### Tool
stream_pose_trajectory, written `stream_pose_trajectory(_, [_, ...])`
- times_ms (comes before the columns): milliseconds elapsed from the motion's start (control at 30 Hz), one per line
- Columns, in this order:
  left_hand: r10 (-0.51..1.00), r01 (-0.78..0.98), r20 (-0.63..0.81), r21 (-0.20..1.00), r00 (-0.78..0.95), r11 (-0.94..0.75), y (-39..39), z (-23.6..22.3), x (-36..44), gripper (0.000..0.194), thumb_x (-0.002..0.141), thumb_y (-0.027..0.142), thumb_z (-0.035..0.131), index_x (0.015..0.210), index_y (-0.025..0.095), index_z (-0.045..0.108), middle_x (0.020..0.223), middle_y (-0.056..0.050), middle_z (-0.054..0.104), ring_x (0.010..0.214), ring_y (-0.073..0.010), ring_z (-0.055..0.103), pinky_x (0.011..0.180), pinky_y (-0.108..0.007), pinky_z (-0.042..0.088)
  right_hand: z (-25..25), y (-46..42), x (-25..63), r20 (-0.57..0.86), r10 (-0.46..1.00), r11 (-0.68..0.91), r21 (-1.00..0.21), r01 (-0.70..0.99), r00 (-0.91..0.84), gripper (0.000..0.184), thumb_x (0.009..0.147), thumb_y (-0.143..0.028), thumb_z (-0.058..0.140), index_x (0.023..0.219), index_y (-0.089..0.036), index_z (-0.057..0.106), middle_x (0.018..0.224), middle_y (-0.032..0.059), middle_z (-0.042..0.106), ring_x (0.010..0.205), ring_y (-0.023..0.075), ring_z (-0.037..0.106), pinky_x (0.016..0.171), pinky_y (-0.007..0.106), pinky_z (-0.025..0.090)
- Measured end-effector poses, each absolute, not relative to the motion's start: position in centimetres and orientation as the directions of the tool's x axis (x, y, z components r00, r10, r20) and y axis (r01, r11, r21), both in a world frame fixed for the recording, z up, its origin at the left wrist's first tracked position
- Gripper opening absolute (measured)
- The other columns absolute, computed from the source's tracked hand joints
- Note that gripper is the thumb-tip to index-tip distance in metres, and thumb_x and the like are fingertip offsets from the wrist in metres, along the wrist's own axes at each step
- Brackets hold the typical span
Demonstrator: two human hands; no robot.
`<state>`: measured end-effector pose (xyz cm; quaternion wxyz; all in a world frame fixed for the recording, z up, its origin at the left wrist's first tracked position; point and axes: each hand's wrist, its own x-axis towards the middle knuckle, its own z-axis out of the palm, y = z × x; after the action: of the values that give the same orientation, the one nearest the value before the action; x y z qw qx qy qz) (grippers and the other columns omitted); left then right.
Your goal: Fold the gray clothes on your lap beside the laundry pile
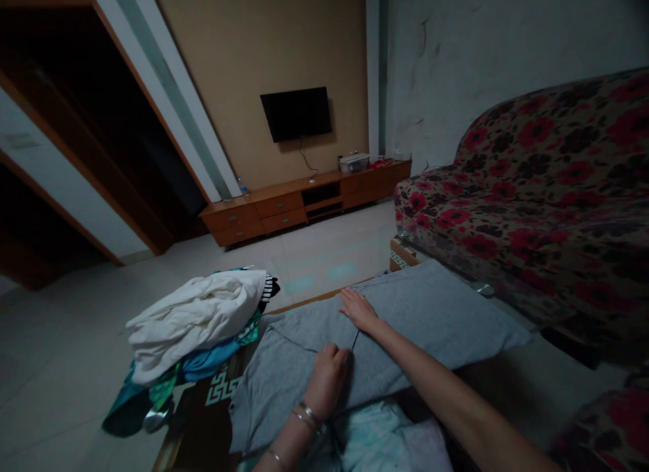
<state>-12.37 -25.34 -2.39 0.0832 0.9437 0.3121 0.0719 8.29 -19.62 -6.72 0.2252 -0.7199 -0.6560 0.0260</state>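
A grey garment (430, 316) lies spread flat across a low wooden table (203, 418). My right hand (359, 310) rests flat on the garment near its far edge, fingers stretched out. My left hand (328, 377), with bangles on the wrist, is closed in a pinch on a fold of the grey garment nearer to me. A crease runs between the two hands.
A pile of clothes (197, 323), white on top with blue and green beneath, sits on the table's left end. A pale cloth (390, 438) lies at the near edge. A floral sofa (532, 201) stands right; a TV cabinet (304, 201) lines the far wall.
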Motion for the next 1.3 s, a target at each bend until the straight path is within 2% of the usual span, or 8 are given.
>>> stream_pose_trajectory(167, [0.715,0.724,0.260,0.079,0.649,-0.685,-19.6,-1.8,-14.3,0.045,0.095,0.024,0.032,0.137,0.018,0.046,0.148,-0.012,0.038,0.137,-0.0271,0.031,0.110,-0.053,0.027,-5.9,-20.9,7.0,0.345,0.925,-0.031,-0.348,0.937,0.159,0.051,0.091,-0.035,0.050,0.138,-0.016,0.046,0.147,0.0126,0.040,0.139,0.0254,0.029,0.113,0.044,0.023])
stream_pose_trajectory(300, [0.867,0.868,0.045,-0.030,0.496,-0.495,-15.1,-3.0,-16.7,0.050,0.096,0.037,0.030,0.143,0.022,0.039,0.155,-0.008,0.026,0.143,-0.0286,0.020,0.109,-0.060,0.022,-6.6,-22.0,6.8,0.294,0.950,0.006,-0.354,0.935,0.106,0.045,0.093,-0.034,0.049,0.133,-0.017,0.051,0.146,0.0123,0.041,0.139,0.0252,0.031,0.113,0.046,0.024])
stream_pose_trajectory(433, [0.878,0.872,-0.066,-0.101,0.475,-0.479,-13.0,-3.6,-17.5,0.052,0.096,0.042,0.026,0.145,0.025,0.035,0.156,-0.005,0.022,0.144,-0.0252,0.019,0.110,-0.057,0.023,-5.7,-22.4,9.5,0.329,0.940,0.055,-0.409,0.911,0.091,0.046,0.093,-0.037,0.047,0.135,-0.018,0.050,0.145,0.0105,0.044,0.136,0.0219,0.036,0.111,0.039,0.031])
stream_pose_trajectory(567, [0.855,0.833,-0.019,-0.212,0.519,-0.511,-13.2,-2.2,-13.9,0.052,0.096,0.041,0.026,0.144,0.025,0.037,0.157,-0.004,0.019,0.144,-0.0250,0.016,0.111,-0.057,0.021,-4.6,-23.9,15.4,0.415,0.859,-0.098,-0.439,0.893,0.298,0.043,0.096,-0.032,0.040,0.135,-0.018,0.050,0.142,0.0086,0.048,0.135,0.0185,0.037,0.112,0.035,0.028])
stream_pose_trajectory(667, [0.749,0.727,0.016,-0.253,0.663,-0.638,-14.1,-1.3,-8.8,0.052,0.096,0.040,0.028,0.146,0.026,0.034,0.156,-0.002,0.019,0.145,-0.0226,0.015,0.114,-0.054,0.016,-5.4,-26.2,21.5,0.351,0.828,-0.284,-0.410,0.867,0.437,0.042,0.096,-0.030,0.040,0.133,-0.017,0.053,0.142,0.0098,0.047,0.135,0.0197,0.037,0.112,0.036,0.026])
stream_pose_trajectory(867, [0.487,0.472,-0.029,-0.203,0.873,-0.858,-15.1,-1.8,2.7,0.047,0.096,0.037,0.033,0.141,0.029,0.042,0.155,-0.002,0.024,0.144,-0.0244,0.018,0.113,-0.056,0.015,-6.4,-32.6,33.6,0.207,0.735,-0.559,-0.355,0.749,0.646,0.038,0.094,-0.025,0.044,0.129,-0.019,0.057,0.141,0.0084,0.049,0.132,0.0184,0.039,0.110,0.032,0.026])
stream_pose_trajectory(1100, [0.483,0.483,-0.007,-0.030,0.876,-0.875,-14.3,-2.1,13.4,0.044,0.093,0.031,0.039,0.136,0.021,0.047,0.151,-0.010,0.034,0.140,-0.0285,0.026,0.109,-0.056,0.023,-6.2,-43.2,36.9,0.217,0.439,-0.808,-0.329,0.489,0.872,0.035,0.093,-0.032,0.044,0.112,-0.011,0.065,0.114,0.0175,0.062,0.111,0.0275,0.052,0.094,0.036,0.039])
stream_pose_trajectory(1300, [0.623,0.629,-0.088,0.149,0.777,-0.763,-13.4,-2.3,22.1,0.048,0.087,0.036,0.048,0.128,0.012,0.051,0.134,-0.022,0.050,0.125,-0.0352,0.043,0.098,-0.054,0.036,-9.2,-48.4,32.9,0.174,0.223,-0.778,-0.561,0.283,0.959,0.042,0.091,-0.044,0.044,0.115,-0.012,0.056,0.108,0.0172,0.062,0.098,0.0267,0.061,0.078,0.032,0.046])
